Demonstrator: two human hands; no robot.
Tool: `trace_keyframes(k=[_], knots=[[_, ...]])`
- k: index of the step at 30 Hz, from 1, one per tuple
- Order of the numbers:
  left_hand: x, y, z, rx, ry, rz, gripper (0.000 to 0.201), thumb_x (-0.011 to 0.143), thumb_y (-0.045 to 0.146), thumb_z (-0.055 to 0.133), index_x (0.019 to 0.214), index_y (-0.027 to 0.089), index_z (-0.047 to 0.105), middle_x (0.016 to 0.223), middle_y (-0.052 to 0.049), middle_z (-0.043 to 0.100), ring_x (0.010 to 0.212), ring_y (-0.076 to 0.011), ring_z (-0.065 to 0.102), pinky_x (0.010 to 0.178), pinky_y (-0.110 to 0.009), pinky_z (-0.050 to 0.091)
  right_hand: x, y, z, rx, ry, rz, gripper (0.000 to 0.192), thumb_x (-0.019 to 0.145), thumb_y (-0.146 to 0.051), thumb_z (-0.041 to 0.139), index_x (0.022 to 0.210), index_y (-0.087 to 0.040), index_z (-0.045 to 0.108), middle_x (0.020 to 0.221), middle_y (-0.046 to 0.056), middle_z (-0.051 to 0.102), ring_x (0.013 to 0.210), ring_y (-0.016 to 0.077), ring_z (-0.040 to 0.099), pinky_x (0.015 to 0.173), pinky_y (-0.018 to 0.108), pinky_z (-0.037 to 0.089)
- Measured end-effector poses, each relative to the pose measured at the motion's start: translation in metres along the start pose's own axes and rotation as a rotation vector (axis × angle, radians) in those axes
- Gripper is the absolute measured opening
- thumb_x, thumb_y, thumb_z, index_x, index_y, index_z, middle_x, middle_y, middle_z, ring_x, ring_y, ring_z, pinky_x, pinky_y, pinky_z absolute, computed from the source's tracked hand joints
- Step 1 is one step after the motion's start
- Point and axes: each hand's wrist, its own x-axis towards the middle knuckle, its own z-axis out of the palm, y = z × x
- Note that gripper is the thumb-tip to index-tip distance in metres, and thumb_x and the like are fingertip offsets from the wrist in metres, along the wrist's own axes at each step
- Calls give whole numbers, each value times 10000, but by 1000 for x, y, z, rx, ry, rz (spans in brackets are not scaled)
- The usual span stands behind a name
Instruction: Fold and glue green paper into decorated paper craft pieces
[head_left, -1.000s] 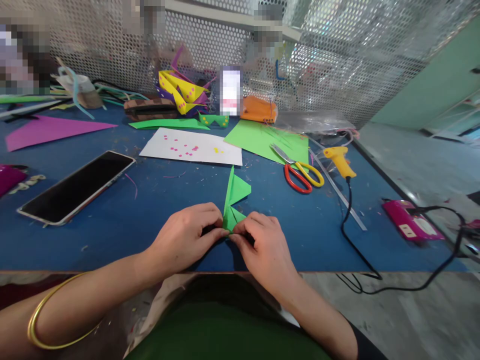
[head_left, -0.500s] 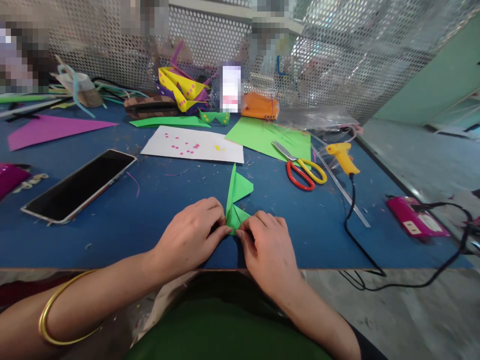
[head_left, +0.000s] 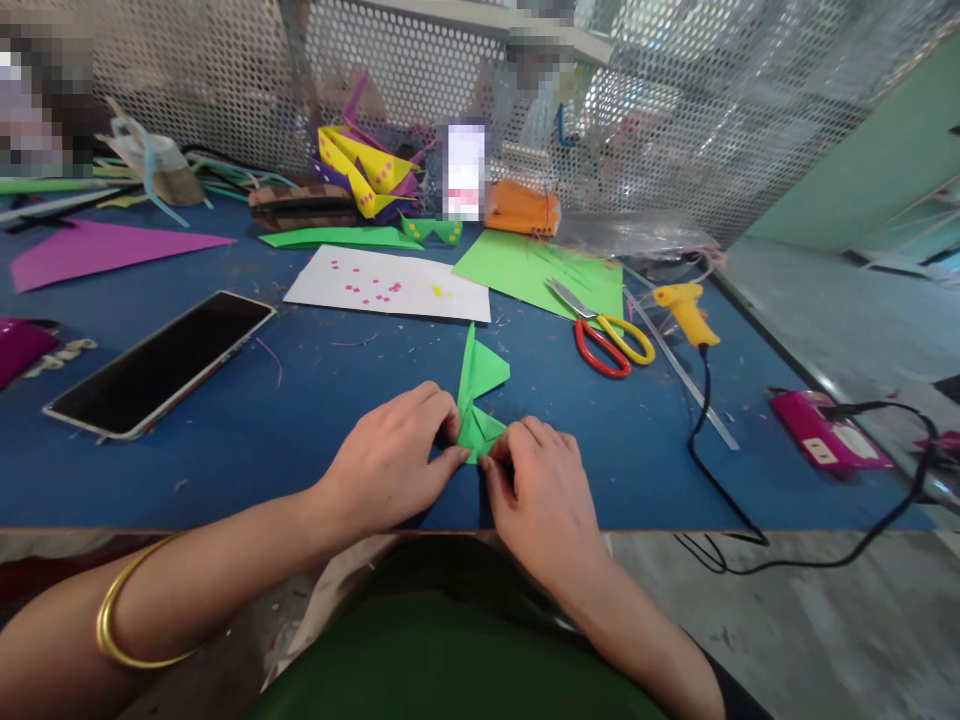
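Where both hands pinch its near tip, left hand [head_left: 390,465], right hand [head_left: 541,495]: green folded paper [head_left: 480,395], creased, pointed flaps.

Folded green paper [head_left: 480,400] matt, creased; desk [head_left: 300,420] matt blue, scuffed; phone [head_left: 161,362] screen glossy; back screen [head_left: 675,120] perforated metal.

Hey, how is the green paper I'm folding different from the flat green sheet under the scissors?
The small folded green paper piece is creased into pointed flaps, while the large flat green paper sheet lies unfolded. The folded piece is pinched at its near end by the left hand and right hand; the flat sheet is untouched by either, farther back, with the red and yellow scissors partly on it. Both are bright green paper on the blue table.
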Motion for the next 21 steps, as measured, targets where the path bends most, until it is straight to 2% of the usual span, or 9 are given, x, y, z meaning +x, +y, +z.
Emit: trace_keyframes(k=[4,7,9,11,13,15,18,21], knots=[[6,0,-4,-53,-40,-72,159,810,276,664,883,220,535,880,-3,601,793,-196,567,657,-315,395,0,1,0,20,6,-10,123,909,-183,565,792,-203,530,808,37,599,789,221,553,723,368,355],[8,-1,-5,-67,-52,-86,139,800,275,659,873,221,553,840,8,620,773,-189,581,643,-303,391,-6,3,-2,99,105,-43,29,905,-167,576,910,-195,573,899,55,652,858,226,597,758,370,411],[8,-1,-5,-73,-59,-81,101,810,284,640,818,221,561,802,12,626,754,-182,583,623,-292,378,-11,4,-4,153,210,-130,144,923,-148,562,1062,-185,578,979,68,690,915,217,629,815,377,445],[7,-2,-4,-80,-61,-84,104,810,295,633,787,222,563,768,19,627,730,-174,579,604,-283,364,-18,5,-5,154,257,-285,228,942,-117,542,1164,-165,561,1026,74,722,970,202,657,881,376,454],[7,-2,-4,-85,-65,-88,122,806,306,638,765,221,561,745,24,626,712,-169,572,595,-279,355,-23,7,-4,87,233,-437,265,948,-92,530,1208,-127,560,1071,86,743,1049,202,667,933,367,448],[8,-3,-3,-91,-68,-97,137,802,317,645,752,220,564,735,27,627,704,-165,568,595,-277,352,-26,8,-1,-13,203,-517,299,950,-90,522,1246,-82,560,1144,110,741,1136,218,652,968,363,440],[9,-5,-2,-101,-68,-98,139,806,324,643,741,220,577,729,30,631,694,-158,564,597,-275,350,-30,10,3,-111,203,-547,320,962,-112,509,1273,-54,563,1203,128,727,1176,233,643,980,372,446],[9,-6,-3,-110,-68,-85,173,811,344,640,710,219,576,705,34,628,667,-150,555,583,-271,341,-32,9,4,-129,231,-524,307,964,-128,521,1258,-55,570,1161,132,740,1117,243,668,950,400,473]])
